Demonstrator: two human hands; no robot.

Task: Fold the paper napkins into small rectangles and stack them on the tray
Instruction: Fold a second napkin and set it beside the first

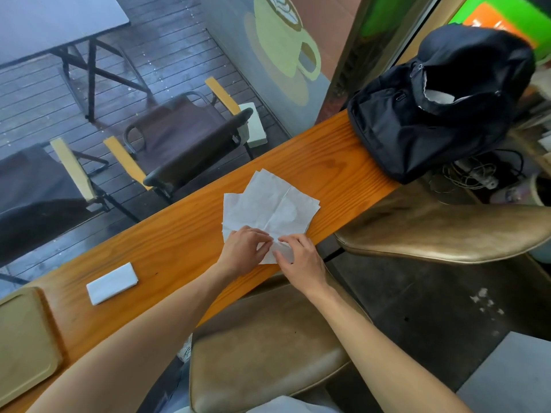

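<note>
Several unfolded napkins (269, 201) are lying fanned and overlapping on the orange table (179, 234), near its close edge, and you are working at their nearest corner. Your left hand (243, 253) is resting on the near-left part of the pile with its fingers curled down onto the paper, and your right hand (301, 257) is pinching the near corner between thumb and fingertips, so both grips are closing on napkin paper rather than hanging open. It looks as though you are separating the top sheet or starting its first fold; I cannot tell which.

To do this well, keep the left palm pressing flat so the sheets beneath are not sliding, and lift only one layer with the right fingers, since thin paper tends to cling. Follow the creases already crossing the top sheet, matching corner to corner before running a finger along the fold.

One finished white rectangle (112, 283) is sitting on the table to your left, apart from the tray (26, 338), which is lying at the far left edge of view and looks bare in the part showing. That piece, by my reading, is waiting to be moved onto it. A black backpack (432, 105) is standing at the right end of the table, well apart from your work.
</note>
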